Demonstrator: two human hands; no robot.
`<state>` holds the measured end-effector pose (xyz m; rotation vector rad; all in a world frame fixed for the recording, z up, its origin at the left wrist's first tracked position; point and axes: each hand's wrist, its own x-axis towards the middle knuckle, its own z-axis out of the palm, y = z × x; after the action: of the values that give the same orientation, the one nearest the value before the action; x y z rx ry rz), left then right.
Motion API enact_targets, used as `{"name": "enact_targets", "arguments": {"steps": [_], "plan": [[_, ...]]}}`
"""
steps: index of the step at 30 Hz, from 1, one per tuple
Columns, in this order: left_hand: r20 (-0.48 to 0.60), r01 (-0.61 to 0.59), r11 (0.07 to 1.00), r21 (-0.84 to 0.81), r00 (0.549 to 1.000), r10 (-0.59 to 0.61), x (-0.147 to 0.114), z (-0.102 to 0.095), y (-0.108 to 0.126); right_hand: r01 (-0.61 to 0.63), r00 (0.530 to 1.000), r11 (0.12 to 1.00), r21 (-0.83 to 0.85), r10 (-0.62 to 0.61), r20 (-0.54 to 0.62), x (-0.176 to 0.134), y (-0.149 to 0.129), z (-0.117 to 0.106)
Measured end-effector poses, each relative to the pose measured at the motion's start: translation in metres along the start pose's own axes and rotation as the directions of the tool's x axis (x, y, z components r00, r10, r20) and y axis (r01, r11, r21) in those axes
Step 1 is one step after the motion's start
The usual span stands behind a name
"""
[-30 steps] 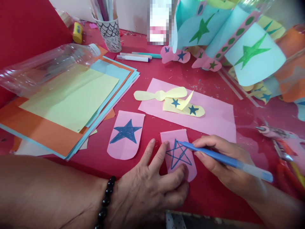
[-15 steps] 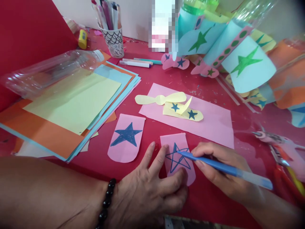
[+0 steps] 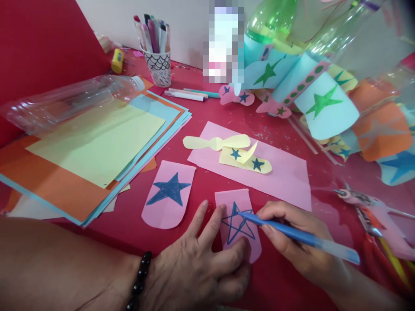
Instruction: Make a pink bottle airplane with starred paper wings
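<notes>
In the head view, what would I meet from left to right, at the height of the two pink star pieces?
Paper stack, pink piece with filled star, pink piece with mostly unfilled star, right hand, glue gun.

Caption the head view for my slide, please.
Right hand holds a blue marker to a star on pink paper; left hand touches it.

**Two round-ended pink pieces [image 3: 165, 211], three loose markers [image 3: 185, 96]**

Toward the near edge of the tabletop [image 3: 204, 185] lie the pink pieces, one star [image 3: 169, 190] on each, with one blue pen [image 3: 292, 231]. Farther in: one large pink sheet [image 3: 282, 179], one yellow propeller shape [image 3: 216, 143] and one yellow strip [image 3: 244, 162] showing two stars. Toward the far edge: one patterned cup [image 3: 158, 69], its pens [image 3: 152, 36] overlapping too much to count, and one glue stick [image 3: 117, 61]. Toward the left edge: one clear bottle [image 3: 81, 101]. Toward the right: one glue gun [image 3: 372, 211], at least three paper-wrapped bottles [image 3: 288, 82].
</notes>
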<state>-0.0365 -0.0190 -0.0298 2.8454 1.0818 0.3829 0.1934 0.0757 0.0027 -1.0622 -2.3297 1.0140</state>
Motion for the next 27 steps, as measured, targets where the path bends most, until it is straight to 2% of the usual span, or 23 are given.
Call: {"name": "enact_targets", "arguments": {"steps": [9,16,27], "plan": [[-0.057,0.011,1.000,-0.005,0.998,-0.012,-0.0002,-0.0007,0.0025,-0.039,0.999,0.999,-0.024,0.038,-0.003,-0.0020,0.0036,-0.0010],[-0.002,0.002,1.000,-0.019,1.000,-0.002,-0.0006,-0.0023,0.0013,-0.046,0.999,0.999,-0.025,0.046,-0.004,-0.0011,0.0029,-0.0005],[0.047,0.004,1.000,-0.018,0.999,-0.003,-0.0002,-0.0048,0.0022,0.024,1.000,1.000,-0.001,-0.024,-0.003,0.0000,-0.0010,-0.0022]]}}
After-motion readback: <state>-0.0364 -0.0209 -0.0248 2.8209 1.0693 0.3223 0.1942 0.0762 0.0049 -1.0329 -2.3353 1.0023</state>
